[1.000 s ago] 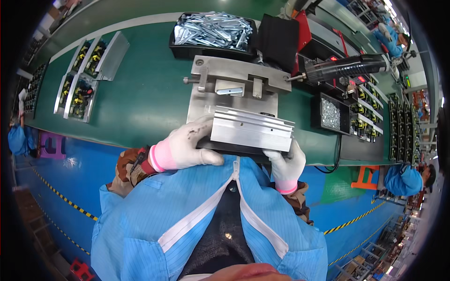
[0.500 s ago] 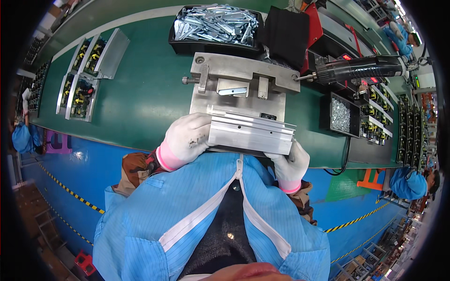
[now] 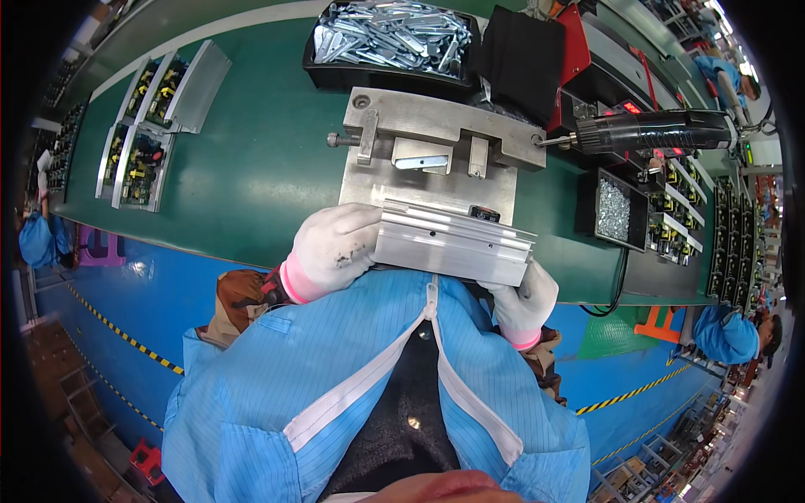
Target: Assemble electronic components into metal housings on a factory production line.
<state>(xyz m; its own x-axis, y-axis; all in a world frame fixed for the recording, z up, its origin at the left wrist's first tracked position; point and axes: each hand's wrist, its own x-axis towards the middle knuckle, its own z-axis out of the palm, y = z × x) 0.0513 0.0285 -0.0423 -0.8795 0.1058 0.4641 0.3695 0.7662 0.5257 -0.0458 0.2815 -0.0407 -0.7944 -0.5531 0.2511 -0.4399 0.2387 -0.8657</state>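
A silver aluminium housing (image 3: 453, 245) with ridged edges and small holes is held in front of my chest. My left hand (image 3: 335, 247), in a white glove, grips its left end. The gloved right hand (image 3: 524, 295) holds the lower right corner, with its fingertips partly hidden behind the metal. A small black part (image 3: 484, 213) shows just past the housing's far edge. Beyond lies a steel fixture (image 3: 444, 126) with a small metal strip (image 3: 422, 163) in its slot. An electric screwdriver (image 3: 654, 132) lies to the right, its tip by the fixture's right end.
A black bin of metal strips (image 3: 314, 71) stands behind the fixture. At right is a small black tray (image 3: 585, 220) of screws. Housings with circuit boards (image 3: 142, 172) sit at the left of the green bench (image 3: 251, 180). Other people (image 3: 728, 334) in blue work farther off.
My view has shifted slightly. The housing stays in both hands and tilts a little, its right end lower. My right hand has moved slightly down.
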